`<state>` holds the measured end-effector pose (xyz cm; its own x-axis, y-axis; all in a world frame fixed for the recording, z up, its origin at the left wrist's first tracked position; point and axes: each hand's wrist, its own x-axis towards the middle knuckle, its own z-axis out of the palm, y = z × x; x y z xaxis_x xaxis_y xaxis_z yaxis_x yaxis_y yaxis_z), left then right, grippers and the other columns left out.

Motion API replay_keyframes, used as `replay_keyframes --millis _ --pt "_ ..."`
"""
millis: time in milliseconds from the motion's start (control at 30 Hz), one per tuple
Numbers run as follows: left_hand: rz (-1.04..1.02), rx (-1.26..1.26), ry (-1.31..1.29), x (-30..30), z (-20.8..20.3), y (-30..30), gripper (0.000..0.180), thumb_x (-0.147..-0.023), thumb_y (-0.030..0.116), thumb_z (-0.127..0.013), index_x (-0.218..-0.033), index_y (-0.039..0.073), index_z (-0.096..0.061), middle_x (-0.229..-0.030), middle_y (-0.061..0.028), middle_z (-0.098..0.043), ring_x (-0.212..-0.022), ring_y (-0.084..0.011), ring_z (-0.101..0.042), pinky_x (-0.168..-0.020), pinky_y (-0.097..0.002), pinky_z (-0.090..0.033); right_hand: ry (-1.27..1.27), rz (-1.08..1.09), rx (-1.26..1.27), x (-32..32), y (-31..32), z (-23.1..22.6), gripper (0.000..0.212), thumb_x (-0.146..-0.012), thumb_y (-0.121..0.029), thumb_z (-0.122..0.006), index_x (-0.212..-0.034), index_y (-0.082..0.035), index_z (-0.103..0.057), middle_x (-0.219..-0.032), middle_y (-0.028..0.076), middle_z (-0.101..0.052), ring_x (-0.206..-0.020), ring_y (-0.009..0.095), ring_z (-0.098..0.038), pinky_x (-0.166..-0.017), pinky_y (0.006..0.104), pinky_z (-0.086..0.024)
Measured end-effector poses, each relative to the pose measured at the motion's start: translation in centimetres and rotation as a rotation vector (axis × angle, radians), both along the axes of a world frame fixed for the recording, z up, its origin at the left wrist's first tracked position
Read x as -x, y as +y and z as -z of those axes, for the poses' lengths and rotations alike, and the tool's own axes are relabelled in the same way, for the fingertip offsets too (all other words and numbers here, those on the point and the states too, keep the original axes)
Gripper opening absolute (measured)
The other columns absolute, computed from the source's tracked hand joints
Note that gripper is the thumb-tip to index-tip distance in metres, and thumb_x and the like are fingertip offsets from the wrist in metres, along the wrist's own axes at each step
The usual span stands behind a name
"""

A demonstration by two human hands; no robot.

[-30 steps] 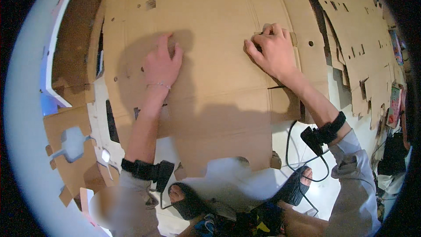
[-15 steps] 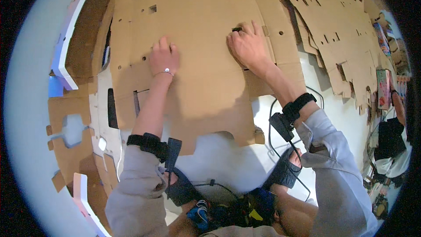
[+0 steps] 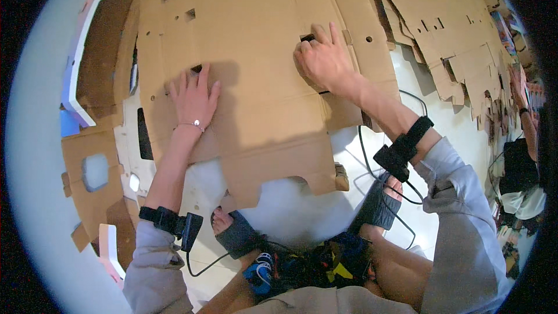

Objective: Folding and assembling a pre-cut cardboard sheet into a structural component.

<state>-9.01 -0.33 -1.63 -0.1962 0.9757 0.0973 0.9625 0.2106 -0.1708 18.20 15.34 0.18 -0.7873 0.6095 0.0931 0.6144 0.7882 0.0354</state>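
A large flat brown cardboard sheet (image 3: 261, 99), creased and pierced with square and round holes, lies in front of me. On its left part rests my left hand (image 3: 196, 102), palm down with fingers spread, the fingertips by a small square hole (image 3: 196, 69). My right hand (image 3: 325, 61) is on the right part, against another dark square hole (image 3: 307, 38). Some of its fingers curl down at that hole, and one finger at its right side sticks out straight. The curled fingertips and thumb are hidden, so whatever they grip does not show.
More cut cardboard sheets (image 3: 442, 35) lie at the right. A cardboard piece with a white-and-blue edge (image 3: 87, 52) stands at the left, above a brown piece with a cutout (image 3: 72, 154). Black cables (image 3: 363, 157) trail by my feet. Another person's arm (image 3: 529, 131) shows at far right.
My left hand has moved left and slightly down, and its bent fingers have spread out. My right hand stays at the same square hole. The view has shifted slightly.
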Motion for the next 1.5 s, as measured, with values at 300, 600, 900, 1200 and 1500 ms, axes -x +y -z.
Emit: replay_keyframes --millis 300,600,900,1200,1500 --pt "-0.083 -0.027 -0.15 0.1 2.6 3.0 0.061 -0.095 0.048 -0.041 -0.148 0.019 -0.031 -0.115 -0.0209 -0.063 -0.139 -0.0445 -0.024 -0.108 -0.0666 -0.014 0.175 0.104 -0.064 1.1 0.7 1.1 0.046 -0.096 -0.039 -0.042 -0.091 -0.003 -0.071 -0.09 0.016 -0.07 -0.124 0.036 -0.046 -0.105 0.0624 -0.023" --pt "-0.095 -0.144 -0.098 1.4 3.2 6.9 0.062 -0.094 0.054 -0.039 -0.148 0.025 -0.031 -0.113 -0.0178 -0.066 -0.141 -0.0416 -0.022 -0.108 -0.065 -0.016 0.11 0.161 0.038 3.2 4.8 1.1 0.043 -0.093 -0.041 -0.048 -0.086 -0.005 -0.069 -0.092 0.015 -0.069 -0.123 0.04 -0.046 -0.105 0.0536 -0.031" --pt "-0.224 0.05 -0.114 2.1 2.3 11.8 0.06 -0.093 0.058 -0.038 -0.148 0.036 -0.026 -0.141 -0.0204 -0.046 -0.14 -0.037 -0.027 -0.109 -0.061 -0.02 0.281 0.185 0.088 4.5 8.6 0.9 0.046 -0.092 -0.036 -0.048 -0.083 0.002 -0.072 -0.093 0.026 -0.068 -0.12 0.045 -0.047 -0.102 0.0508 -0.033" --pt "-0.273 0.007 -0.151 1.7 1.2 11.1 0.063 -0.095 0.058 -0.03 -0.15 0.028 -0.025 -0.111 -0.0131 -0.068 -0.142 -0.0312 -0.025 -0.114 -0.0538 -0.016 0.122 0.13 -0.04 5.1 8.9 3.2 0.035 -0.094 -0.035 -0.046 -0.098 -0.007 -0.065 -0.095 0.017 -0.068 -0.122 0.042 -0.047 -0.104 0.0533 -0.033" --pt "-0.221 -0.043 -0.218 -0.3 2.4 7.3 0.062 -0.097 0.053 -0.032 -0.15 0.022 -0.026 -0.116 -0.0194 -0.064 -0.142 -0.0344 -0.023 -0.113 -0.0551 -0.015 0.167 0.16 -0.008 2.4 3.9 3.1 0.029 -0.095 -0.029 -0.044 -0.099 -0.004 -0.06 -0.105 0.017 -0.064 -0.127 0.042 -0.041 -0.106 0.0537 -0.031"
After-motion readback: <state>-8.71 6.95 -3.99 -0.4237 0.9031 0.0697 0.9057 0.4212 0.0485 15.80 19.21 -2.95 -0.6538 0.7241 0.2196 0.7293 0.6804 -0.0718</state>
